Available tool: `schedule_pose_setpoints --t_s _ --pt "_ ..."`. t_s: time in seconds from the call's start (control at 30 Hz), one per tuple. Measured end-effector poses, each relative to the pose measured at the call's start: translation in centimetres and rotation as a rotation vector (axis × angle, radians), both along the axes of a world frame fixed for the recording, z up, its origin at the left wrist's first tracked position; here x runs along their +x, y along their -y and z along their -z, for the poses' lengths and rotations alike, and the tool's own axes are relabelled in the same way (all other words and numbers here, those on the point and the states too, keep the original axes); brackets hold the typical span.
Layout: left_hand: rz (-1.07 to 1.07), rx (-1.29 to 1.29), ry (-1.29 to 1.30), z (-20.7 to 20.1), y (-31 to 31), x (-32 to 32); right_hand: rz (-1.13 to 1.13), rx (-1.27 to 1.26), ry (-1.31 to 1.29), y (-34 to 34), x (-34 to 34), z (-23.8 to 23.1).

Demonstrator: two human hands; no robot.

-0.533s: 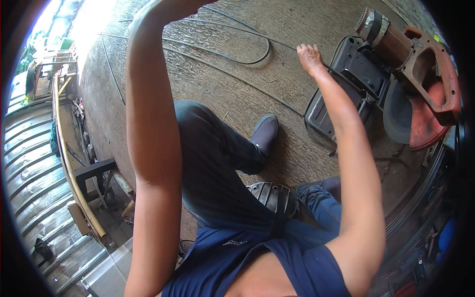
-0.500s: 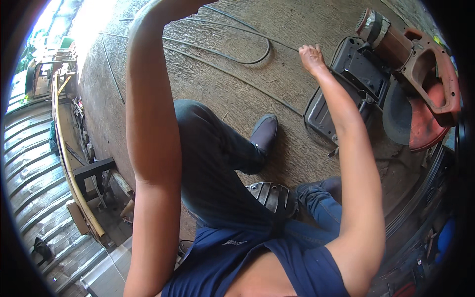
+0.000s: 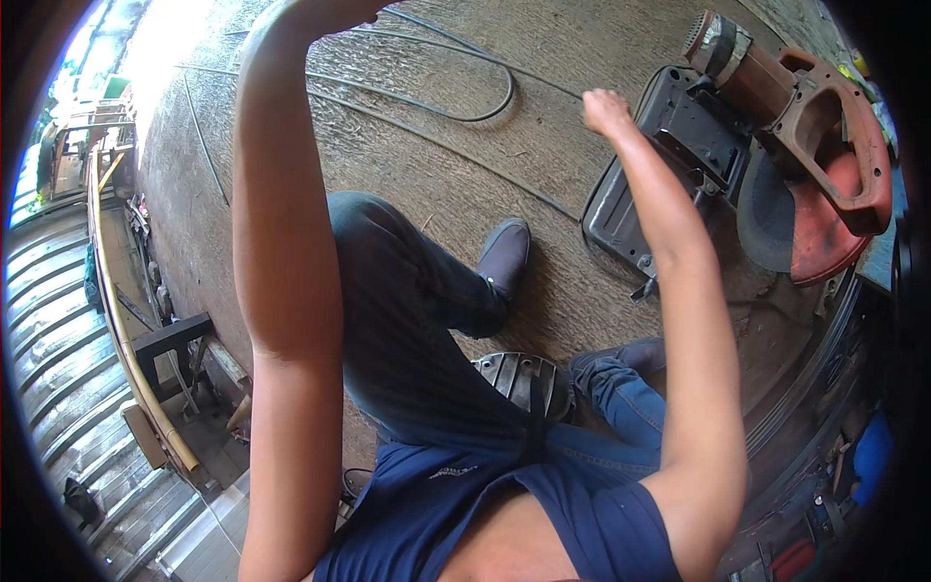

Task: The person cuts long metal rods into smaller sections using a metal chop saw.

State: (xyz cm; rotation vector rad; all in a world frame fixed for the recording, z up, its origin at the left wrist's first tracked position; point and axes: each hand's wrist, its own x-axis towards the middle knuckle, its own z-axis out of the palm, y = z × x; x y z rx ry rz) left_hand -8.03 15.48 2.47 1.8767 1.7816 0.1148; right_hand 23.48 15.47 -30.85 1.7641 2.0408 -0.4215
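right hand: fingers curled into a loose fist (image 3: 606,112), upper right of centre; looks like it's gripping the cable (image 3: 545,81), though the actual grip is tucked out of sight
left hand: cut off by the top edge, upper left (image 3: 351,12), so I honestly can't tell if it's holding anything
cable: dark strand running from the top edge down to the fist, lying over the floor (image 3: 553,160)
step in hand: my read is just handling the cable, right arm stretched well out
next move calls for: a firm pinch and some slack, imo, plus an eye on the loop (image 3: 511,89) lying just below that strand, easy to snag
saw: big orange-brown cut-off saw (image 3: 761,89) in the upper right, red guard (image 3: 824,242), black base (image 3: 616,221)
in the way: the base sits just below and right of the fist, so not much elbow room there; another strand (image 3: 456,155) runs across toward it
feet: one dark shoe (image 3: 506,252) mid-frame, near that strand, kinda trippy
also around: ribbed metal piece (image 3: 504,376) between the legs, corrugated sheeting (image 3: 53,339) at far left, yellowish pole (image 3: 124,335) beside it
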Motion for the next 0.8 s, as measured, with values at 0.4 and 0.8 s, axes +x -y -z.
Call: schedule_pose_setpoints --t_s 0.4,0.8 --pt "0.014 0.03 -0.148 0.7 -1.0 0.8 -0.205 0.394 0.133 2.9 2.5 0.5" --pt "0.068 0.042 -0.18 0.4 -0.6 3.7 -0.03 0.384 -0.206 2.1 0.9 -0.4"
